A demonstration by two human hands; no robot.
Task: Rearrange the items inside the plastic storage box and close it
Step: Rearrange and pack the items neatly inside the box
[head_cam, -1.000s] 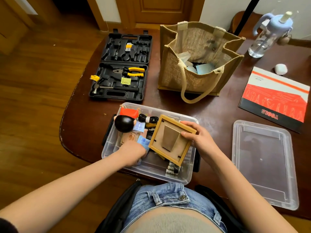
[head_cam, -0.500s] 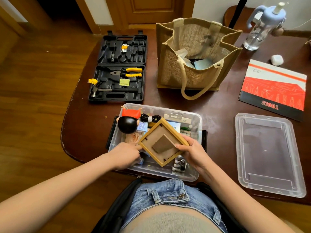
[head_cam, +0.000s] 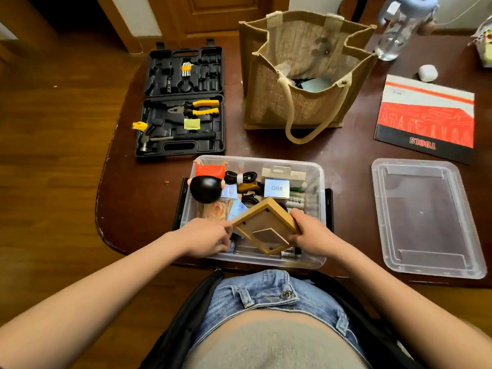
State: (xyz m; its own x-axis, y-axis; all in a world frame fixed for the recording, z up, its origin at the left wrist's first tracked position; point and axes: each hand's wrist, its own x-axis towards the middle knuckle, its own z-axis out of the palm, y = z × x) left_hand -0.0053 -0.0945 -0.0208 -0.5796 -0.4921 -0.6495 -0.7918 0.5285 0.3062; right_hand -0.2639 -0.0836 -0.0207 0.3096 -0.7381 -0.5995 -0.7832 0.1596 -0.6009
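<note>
A clear plastic storage box (head_cam: pixel 318 182) stands open at the table's near edge, full of small items: a doll with a black head (head_cam: pixel 206 189), a coiled black cable (head_cam: pixel 239 177), a white Q88 box (head_cam: pixel 277 188), batteries (head_cam: pixel 295 201). A wooden picture frame (head_cam: pixel 266 226) lies back side up and tilted over the box's near half. My right hand (head_cam: pixel 308 234) grips its right corner. My left hand (head_cam: pixel 206 237) reaches into the box's near left, fingers curled on small items by the frame's left corner. The clear lid (head_cam: pixel 426 217) lies to the right.
An open black tool case (head_cam: pixel 183 102) with pliers and a hammer sits at the back left. A jute tote bag (head_cam: pixel 303 73) stands behind the box. A red TOOLS booklet (head_cam: pixel 428 118), a water bottle (head_cam: pixel 399 27) and a small white object (head_cam: pixel 427 72) are at the back right.
The frame has swung lower and nearer to me in my right hand, uncovering the Q88 box and batteries. My left hand stays at the box's near left.
</note>
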